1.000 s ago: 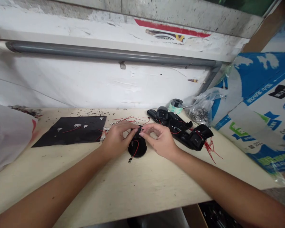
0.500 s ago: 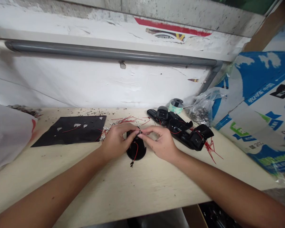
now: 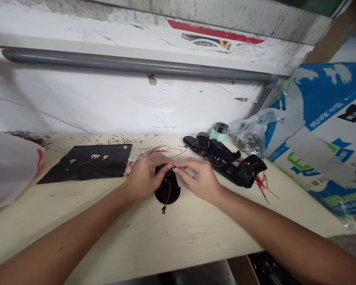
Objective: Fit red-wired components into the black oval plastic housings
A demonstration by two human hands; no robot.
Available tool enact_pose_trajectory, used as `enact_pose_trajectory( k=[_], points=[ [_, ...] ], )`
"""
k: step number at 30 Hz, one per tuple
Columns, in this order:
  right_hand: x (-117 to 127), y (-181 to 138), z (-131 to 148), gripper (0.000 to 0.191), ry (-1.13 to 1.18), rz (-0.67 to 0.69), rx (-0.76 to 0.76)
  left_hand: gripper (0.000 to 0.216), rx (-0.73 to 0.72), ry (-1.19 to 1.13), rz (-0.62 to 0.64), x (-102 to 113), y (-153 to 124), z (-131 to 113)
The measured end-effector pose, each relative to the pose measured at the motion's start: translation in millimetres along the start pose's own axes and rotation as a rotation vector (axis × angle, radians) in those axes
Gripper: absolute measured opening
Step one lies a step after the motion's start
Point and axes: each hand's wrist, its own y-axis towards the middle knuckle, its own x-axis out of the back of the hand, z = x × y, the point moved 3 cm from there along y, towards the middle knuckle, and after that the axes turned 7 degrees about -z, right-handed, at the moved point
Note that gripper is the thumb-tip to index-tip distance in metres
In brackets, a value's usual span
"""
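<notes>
Presently, my left hand (image 3: 144, 175) and right hand (image 3: 200, 178) are pinching, with fingers nearly meeting, a tiny, indistinct dark part (image 3: 173, 167) over a rounded black plastic housing (image 3: 173, 194).

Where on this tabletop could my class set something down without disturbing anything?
Nearly bare: the tabletop between left forearm and right forearm, in front of the black housing; between black sheet and left forearm; and between right forearm, red wires and printed carton. Crowded: the middle and back right, with small silvery pieces, black plastic assemblies, tape roll and clear plastic bag.
</notes>
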Motion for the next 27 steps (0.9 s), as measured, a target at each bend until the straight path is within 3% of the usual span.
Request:
enact_pose_trajectory(
  k=[14,27],
  points=[
    [-0.6,-1.0,-1.6,0.01,-0.061,0.064,0.089,0.017,0.012,0.001,0.012,0.2,-1.7,1.1],
    [-6.4,-3.1,-6.9,0.016,0.068,0.166,-0.083,0.016,0.13,-0.036,0.083,-2.5,-2.5,8.0]
  ],
)
